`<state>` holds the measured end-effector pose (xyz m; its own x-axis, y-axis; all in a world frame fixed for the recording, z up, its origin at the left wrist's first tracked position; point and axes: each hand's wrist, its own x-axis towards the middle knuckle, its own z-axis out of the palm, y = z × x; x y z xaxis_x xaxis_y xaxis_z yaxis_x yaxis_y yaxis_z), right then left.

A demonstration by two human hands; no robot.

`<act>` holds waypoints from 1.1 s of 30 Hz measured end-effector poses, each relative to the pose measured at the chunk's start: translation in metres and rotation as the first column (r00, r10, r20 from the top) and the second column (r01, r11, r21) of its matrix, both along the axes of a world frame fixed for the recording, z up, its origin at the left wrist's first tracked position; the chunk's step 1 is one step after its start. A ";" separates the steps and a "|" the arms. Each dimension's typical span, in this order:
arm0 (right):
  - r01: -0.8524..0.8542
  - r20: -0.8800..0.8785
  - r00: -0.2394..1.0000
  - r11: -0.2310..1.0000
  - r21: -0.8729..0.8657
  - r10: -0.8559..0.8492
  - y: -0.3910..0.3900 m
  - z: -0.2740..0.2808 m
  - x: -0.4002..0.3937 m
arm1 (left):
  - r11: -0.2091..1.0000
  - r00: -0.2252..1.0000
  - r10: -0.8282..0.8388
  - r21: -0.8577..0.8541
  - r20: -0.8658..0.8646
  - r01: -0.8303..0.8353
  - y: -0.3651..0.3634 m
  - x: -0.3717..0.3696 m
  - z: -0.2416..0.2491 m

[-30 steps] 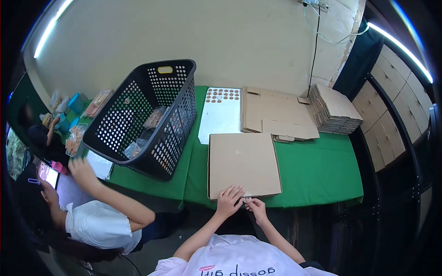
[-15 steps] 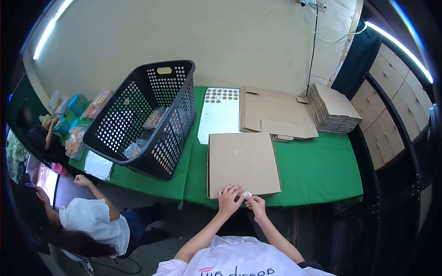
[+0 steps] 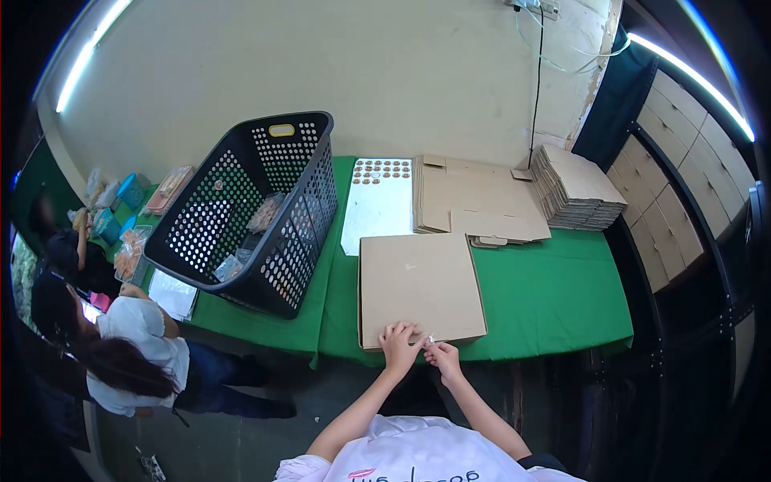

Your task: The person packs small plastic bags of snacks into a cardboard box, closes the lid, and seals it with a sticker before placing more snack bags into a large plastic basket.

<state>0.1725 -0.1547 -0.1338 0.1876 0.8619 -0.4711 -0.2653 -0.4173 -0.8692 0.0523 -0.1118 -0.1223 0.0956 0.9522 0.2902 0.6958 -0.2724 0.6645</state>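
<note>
A closed brown cardboard box (image 3: 418, 285) sits at the front edge of the green-covered table. My left hand (image 3: 399, 345) rests on its near edge, with fingers bent together at a small whitish sticker-like piece (image 3: 430, 341). My right hand (image 3: 444, 359) pinches that piece from the other side, just off the box's front edge. Behind the box lies a white sheet (image 3: 377, 217) with rows of small round brown stickers along its top.
A large black perforated basket (image 3: 309, 241) holding bagged items stands left of the box. Flattened cartons (image 3: 482, 193) and a carton stack (image 3: 577, 189) lie behind. One person (image 3: 136, 345) stands at left; another (image 3: 72, 249) is farther back. Drawers (image 3: 671, 217) are at right.
The small piece between my hands has turned from face-on to more edge-on. The person in white at left has shifted left and lowered an arm. My hands have barely moved.
</note>
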 end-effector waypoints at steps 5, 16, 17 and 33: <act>-0.009 0.021 1.000 1.000 0.027 0.008 -0.003 -0.005 0.003 | 1.000 0.999 -0.014 0.023 -0.037 0.015 0.000 0.001 -0.001; 0.047 0.618 0.735 0.930 0.365 -0.280 -0.013 -0.019 0.009 | 0.979 0.992 -0.086 0.175 -0.089 0.101 -0.005 0.000 -0.004; -0.047 0.704 0.634 0.893 0.448 -0.319 -0.015 -0.005 0.007 | 0.977 0.992 -0.078 0.191 -0.097 0.095 -0.005 0.001 -0.005; -0.654 0.893 0.332 0.609 0.449 -0.303 0.009 0.021 0.028 | 0.894 0.941 -0.271 0.310 -0.203 0.324 -0.007 -0.020 -0.015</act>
<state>0.2007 -0.1459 -0.1130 -0.1810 0.8134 0.5528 0.7757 0.4636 -0.4282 0.0318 -0.1185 -0.1370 0.4270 0.7215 0.5451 0.6312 -0.6694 0.3917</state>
